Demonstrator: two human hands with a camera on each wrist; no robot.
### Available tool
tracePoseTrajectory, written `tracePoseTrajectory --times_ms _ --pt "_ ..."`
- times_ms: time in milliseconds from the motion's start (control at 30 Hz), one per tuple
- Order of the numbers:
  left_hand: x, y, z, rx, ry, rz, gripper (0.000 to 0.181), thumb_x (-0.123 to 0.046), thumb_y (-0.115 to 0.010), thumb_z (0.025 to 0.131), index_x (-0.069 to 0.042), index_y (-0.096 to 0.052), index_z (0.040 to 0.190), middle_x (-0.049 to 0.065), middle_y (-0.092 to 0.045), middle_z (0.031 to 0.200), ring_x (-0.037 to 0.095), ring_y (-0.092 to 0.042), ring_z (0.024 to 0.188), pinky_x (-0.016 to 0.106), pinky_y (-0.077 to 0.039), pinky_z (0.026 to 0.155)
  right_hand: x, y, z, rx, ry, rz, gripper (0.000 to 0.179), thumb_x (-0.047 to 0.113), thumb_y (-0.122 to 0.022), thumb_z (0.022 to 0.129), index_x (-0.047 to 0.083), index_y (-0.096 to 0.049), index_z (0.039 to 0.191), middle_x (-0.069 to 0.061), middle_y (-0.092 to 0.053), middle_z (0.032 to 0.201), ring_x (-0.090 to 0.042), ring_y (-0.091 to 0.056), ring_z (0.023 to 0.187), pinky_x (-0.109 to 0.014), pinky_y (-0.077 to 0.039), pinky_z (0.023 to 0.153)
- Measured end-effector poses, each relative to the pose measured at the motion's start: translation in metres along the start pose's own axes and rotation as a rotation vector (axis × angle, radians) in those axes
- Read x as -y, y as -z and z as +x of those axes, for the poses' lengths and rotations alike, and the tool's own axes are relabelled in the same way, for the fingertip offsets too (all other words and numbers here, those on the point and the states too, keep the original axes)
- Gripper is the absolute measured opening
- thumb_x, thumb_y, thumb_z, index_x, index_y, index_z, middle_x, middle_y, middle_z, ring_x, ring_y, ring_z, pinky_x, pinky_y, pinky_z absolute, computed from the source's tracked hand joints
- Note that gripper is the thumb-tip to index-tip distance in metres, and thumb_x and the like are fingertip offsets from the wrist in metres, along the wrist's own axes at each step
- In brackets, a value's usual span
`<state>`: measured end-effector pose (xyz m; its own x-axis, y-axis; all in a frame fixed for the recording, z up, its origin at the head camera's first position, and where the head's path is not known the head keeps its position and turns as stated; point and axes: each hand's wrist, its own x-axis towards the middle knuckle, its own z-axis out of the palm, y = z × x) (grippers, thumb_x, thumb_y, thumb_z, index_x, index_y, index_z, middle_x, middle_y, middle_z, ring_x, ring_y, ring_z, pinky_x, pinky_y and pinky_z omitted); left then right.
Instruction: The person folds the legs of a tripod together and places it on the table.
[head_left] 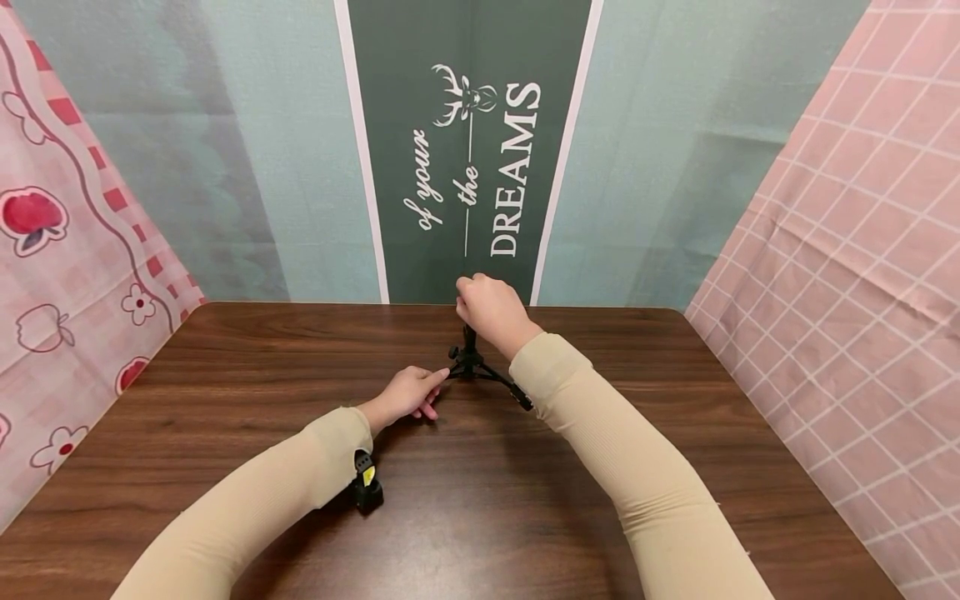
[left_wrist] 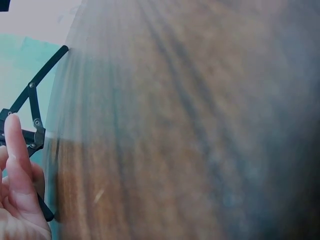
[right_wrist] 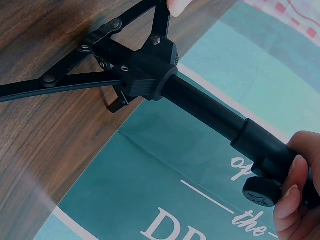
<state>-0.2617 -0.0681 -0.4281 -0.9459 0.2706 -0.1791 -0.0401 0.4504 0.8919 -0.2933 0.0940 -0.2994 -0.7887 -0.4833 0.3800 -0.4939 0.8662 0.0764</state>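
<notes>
A small black tripod stand point(head_left: 468, 363) is upright near the far edge of the table, its legs spread. My right hand point(head_left: 492, 310) grips the upper part of its post from above. In the right wrist view, those fingers point(right_wrist: 289, 202) curl round the thicker tube, beside a round black knob point(right_wrist: 262, 191). Low on the left, my left hand point(head_left: 408, 392) pinches one tripod leg between thumb and fingers. The left wrist view shows a straight digit point(left_wrist: 19, 150) against the hinged leg braces point(left_wrist: 34, 102); the hand hides part of that leg.
The wooden table point(head_left: 465, 517) ends just behind the tripod, against a hanging cloth point(head_left: 405, 275) with white lettering. Pink patterned cloths flank the left and right sides. A black strapped device point(head_left: 367, 487) is on my left wrist.
</notes>
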Motion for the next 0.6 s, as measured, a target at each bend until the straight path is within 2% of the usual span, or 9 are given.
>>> tracePoseTrajectory --times_ms 600 --pt "0.0032 0.0001 0.0014 0.007 -0.023 0.003 0.048 -0.043 -0.046 0.097 -0.004 -0.054 0.070 0.007 -0.055 0.062 0.017 -0.065 0.053 0.025 -0.044 0.042 0.0003 -0.0006 -0.0008 -0.017 0.013 -0.007 0.014 0.012 -0.053 0.091 0.005 -0.060 0.082 -0.008 -0.053 0.070 -0.020 -0.056 0.059 -0.033 -0.049 0.055"
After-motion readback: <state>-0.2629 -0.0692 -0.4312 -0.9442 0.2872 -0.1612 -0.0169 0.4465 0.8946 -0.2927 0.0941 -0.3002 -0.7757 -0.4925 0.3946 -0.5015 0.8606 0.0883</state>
